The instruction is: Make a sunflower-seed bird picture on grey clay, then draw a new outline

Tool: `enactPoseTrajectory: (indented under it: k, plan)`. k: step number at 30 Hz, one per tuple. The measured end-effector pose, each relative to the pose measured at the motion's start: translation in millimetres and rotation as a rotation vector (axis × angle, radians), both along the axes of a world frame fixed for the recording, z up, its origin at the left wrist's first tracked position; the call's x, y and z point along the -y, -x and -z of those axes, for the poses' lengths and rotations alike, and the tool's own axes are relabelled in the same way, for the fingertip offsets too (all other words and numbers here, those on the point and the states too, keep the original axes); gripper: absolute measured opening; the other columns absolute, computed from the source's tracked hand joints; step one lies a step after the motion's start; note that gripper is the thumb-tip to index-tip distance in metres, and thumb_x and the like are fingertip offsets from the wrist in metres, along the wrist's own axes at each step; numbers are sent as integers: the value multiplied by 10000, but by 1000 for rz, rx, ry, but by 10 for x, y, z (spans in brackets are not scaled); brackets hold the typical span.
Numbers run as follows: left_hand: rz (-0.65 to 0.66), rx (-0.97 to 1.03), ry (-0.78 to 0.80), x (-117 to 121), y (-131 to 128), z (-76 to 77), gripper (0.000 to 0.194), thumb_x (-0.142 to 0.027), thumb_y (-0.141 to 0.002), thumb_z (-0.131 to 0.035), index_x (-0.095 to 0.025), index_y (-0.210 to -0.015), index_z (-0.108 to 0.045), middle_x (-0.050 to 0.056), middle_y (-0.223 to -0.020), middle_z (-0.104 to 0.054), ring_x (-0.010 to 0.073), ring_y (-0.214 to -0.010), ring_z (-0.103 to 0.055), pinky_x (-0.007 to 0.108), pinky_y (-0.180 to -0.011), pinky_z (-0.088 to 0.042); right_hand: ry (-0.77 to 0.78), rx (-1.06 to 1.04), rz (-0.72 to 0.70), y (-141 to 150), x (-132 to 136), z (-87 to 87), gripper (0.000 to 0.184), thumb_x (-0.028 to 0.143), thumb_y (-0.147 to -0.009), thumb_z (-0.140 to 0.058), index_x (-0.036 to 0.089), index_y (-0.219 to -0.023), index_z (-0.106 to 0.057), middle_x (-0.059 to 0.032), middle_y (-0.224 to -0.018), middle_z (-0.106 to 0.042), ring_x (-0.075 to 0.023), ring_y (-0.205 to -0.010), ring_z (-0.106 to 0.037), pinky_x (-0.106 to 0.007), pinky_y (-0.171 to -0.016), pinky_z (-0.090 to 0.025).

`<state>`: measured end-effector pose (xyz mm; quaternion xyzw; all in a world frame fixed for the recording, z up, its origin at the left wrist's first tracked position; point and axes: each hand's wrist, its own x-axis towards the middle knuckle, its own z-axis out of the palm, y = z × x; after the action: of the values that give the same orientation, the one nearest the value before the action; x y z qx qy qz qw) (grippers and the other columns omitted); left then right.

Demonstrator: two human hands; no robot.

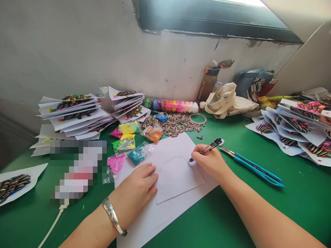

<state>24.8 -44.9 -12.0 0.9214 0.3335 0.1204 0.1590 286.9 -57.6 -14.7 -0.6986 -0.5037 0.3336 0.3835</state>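
Observation:
My right hand [209, 159] is closed around a pen [210, 146], its tip on a white sheet of paper [178, 177]. A thin curved line arches across the sheet to the pen tip, and a straight line runs near the sheet's lower edge. My left hand [139, 187] lies flat on the paper, fingers stretched out, holding nothing; a silver bracelet [113, 216] circles that wrist. Another larger white sheet [144, 225] lies underneath. Just right of my right hand is a blue utility knife [254, 167] with its blade showing.
Clay packets [139, 153] and sunflower seeds [176, 124] lie beyond the paper. Stacks of seed-decorated papers stand left [74, 115] and right [294, 127]. A pixelated object with a white cable [51, 227] is at left. A bottle [207, 82] and cloth bag [227, 101] stand by the wall.

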Motion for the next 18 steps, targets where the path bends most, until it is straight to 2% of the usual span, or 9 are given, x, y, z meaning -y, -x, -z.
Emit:
enactPoseTrajectory:
  k: [6,9,12,14,18]
  plan:
    - [2,-33,15,-1,-7,-18,169,-131,-861,-488,-186,-853,-648,99,-1070,-626,259,-1121,-555,388,-971,-490,46,24,1,-11,1,-3,164,220,-680,-509,203,-521,-471,60,-473,-339,-101,-469,-300,-241,-440,-206]
    - [-2,-34,15,1,-2,-6,161,-138,-861,-498,-188,-871,-650,95,-1079,-627,256,-1134,-547,384,-981,-484,-26,-11,-8,24,18,-48,176,226,-717,-527,201,-545,-504,54,-504,-384,-108,-505,-349,-245,-470,-263]
    - [-8,-32,4,6,5,20,156,-152,-865,-510,-192,-923,-649,91,-1129,-614,256,-1177,-517,382,-997,-473,-108,-70,-139,108,61,-110,145,234,-753,-552,194,-622,-599,20,-625,-541,-139,-628,-486,-254,-564,-369]
    - [-13,-37,3,8,9,33,160,-154,-867,-514,-197,-943,-647,87,-1146,-608,254,-1186,-510,381,-996,-473,-85,-101,-261,185,98,-137,118,240,-767,-570,195,-698,-654,-3,-710,-624,-160,-703,-546,-264,-625,-411]
    - [-15,-49,8,12,16,39,158,-145,-860,-531,-194,-951,-650,86,-1154,-603,252,-1195,-501,379,-1011,-461,-31,-80,-379,316,151,-146,94,260,-762,-618,212,-770,-697,-13,-793,-674,-172,-757,-585,-274,-671,-440]
